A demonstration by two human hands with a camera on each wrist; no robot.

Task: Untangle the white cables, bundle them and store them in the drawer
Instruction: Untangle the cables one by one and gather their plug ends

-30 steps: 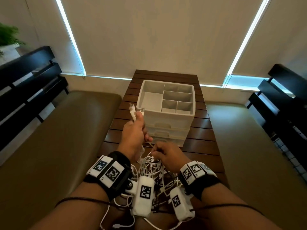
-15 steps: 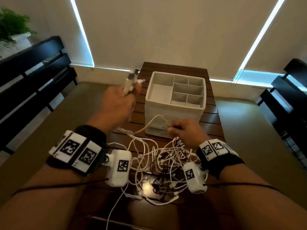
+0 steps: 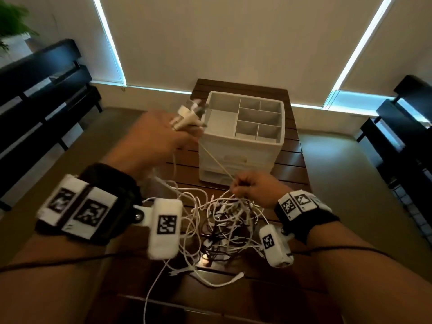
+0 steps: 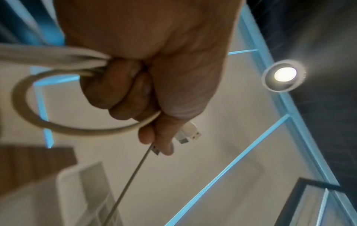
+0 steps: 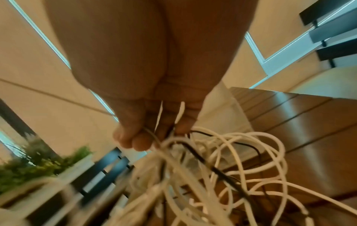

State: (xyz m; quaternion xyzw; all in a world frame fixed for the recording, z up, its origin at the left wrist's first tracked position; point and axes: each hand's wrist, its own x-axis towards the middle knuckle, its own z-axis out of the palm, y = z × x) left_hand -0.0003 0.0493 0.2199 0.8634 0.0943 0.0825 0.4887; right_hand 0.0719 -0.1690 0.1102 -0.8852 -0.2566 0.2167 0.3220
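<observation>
A tangle of white cables [image 3: 222, 220] mixed with some black ones lies on the wooden table [image 3: 292, 164] in front of me. My left hand [image 3: 159, 139] is raised left of the white drawer unit [image 3: 243, 141] and grips several white cable ends, their USB plugs [image 3: 189, 114] sticking out past the fingers [image 4: 123, 91]. One taut white cable [image 3: 216, 160] runs from it down to my right hand [image 3: 254, 188], which pinches cables at the top of the tangle [image 5: 212, 160]. The unit's top tray has empty compartments; its drawers are closed.
Tan cushioned benches [image 3: 58, 183] flank the table on both sides. Black slatted backrests [image 3: 39, 78] stand at far left and far right. A green plant [image 3: 11, 22] sits at the upper left. Blinds cover the windows behind.
My left hand has lifted up and to the left with the cable ends, pulling one cable taut. My right hand has shifted right and holds the tangle down.
</observation>
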